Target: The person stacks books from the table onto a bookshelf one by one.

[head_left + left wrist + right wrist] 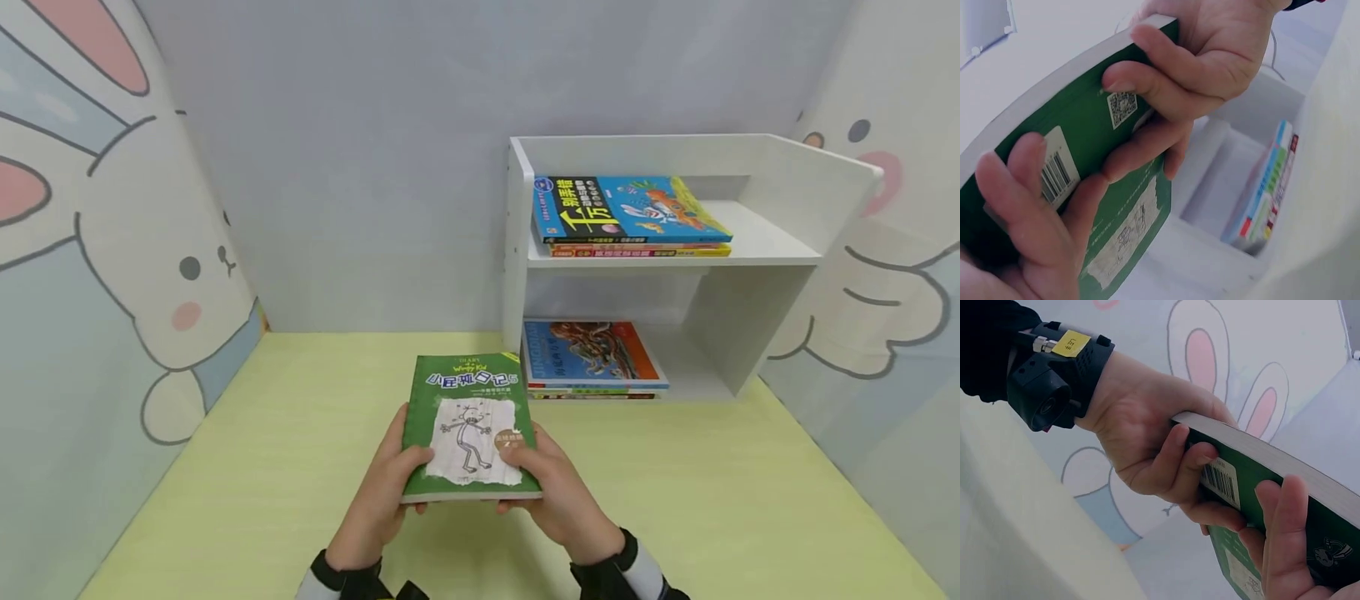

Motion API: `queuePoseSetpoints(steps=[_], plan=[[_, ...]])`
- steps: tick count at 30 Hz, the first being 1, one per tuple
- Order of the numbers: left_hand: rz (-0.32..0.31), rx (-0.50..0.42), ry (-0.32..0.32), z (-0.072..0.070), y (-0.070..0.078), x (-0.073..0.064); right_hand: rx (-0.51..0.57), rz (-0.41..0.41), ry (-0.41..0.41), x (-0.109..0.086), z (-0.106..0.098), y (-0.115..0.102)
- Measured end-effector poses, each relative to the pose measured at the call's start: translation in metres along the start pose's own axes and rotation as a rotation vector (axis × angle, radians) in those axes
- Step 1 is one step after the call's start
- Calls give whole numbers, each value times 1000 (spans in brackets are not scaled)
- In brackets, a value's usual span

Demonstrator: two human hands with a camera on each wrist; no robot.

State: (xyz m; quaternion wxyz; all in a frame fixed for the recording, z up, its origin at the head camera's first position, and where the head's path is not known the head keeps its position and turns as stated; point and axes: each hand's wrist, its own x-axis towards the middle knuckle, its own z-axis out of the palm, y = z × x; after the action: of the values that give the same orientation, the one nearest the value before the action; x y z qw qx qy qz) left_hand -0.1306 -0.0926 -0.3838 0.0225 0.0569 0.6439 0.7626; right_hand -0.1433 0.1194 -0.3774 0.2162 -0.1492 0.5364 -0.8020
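Observation:
A green paperback book (472, 375) with a stick-figure drawing on its cover is held above the table in the head view. My left hand (384, 493) grips its left edge, thumb on the front cover. On the opposite edge my right hand (558, 490) grips it the same way. Both wrist views show the green back cover (1094, 119) from below, with a barcode and the curled fingers of both hands against it. The book's cover title faces upside down in the head view.
Behind and to the right stands a white two-tier shelf (780, 200). A stack of books (637, 212) lies on its upper level, another stack (592, 354) on the lower. The table (262, 483) is pale yellow-green. Walls with rabbit pictures (150, 275) border both sides.

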Motion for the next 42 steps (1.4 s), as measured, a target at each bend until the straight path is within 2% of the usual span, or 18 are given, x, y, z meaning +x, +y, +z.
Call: queuePoseSetpoints(steps=[6, 10, 16, 20, 22, 31, 34, 36, 42], plan=[[86, -37, -106, 22, 24, -8, 11, -113, -43, -23, 1, -21], [128, -49, -133, 36, 36, -12, 12, -185, -63, -36, -1, -32], [222, -40, -211, 59, 56, -7, -20, -312, -95, -52, -8, -52], [285, -2, -282, 76, 73, 6, -35, -386, -103, -59, -17, -72], [290, 1, -303, 85, 82, 15, -32, -399, -96, -61, -21, -83], [300, 0, -303, 128, 113, 59, 13, -405, -60, -60, -46, -136], [288, 10, -303, 140, 120, 74, 55, -394, -74, -56, -56, -151], [258, 7, -287, 147, 124, 83, 84, -386, -74, -53, -62, -159], [179, -24, -231, 168, 132, 104, 172, -344, 23, -48, -77, -180]])
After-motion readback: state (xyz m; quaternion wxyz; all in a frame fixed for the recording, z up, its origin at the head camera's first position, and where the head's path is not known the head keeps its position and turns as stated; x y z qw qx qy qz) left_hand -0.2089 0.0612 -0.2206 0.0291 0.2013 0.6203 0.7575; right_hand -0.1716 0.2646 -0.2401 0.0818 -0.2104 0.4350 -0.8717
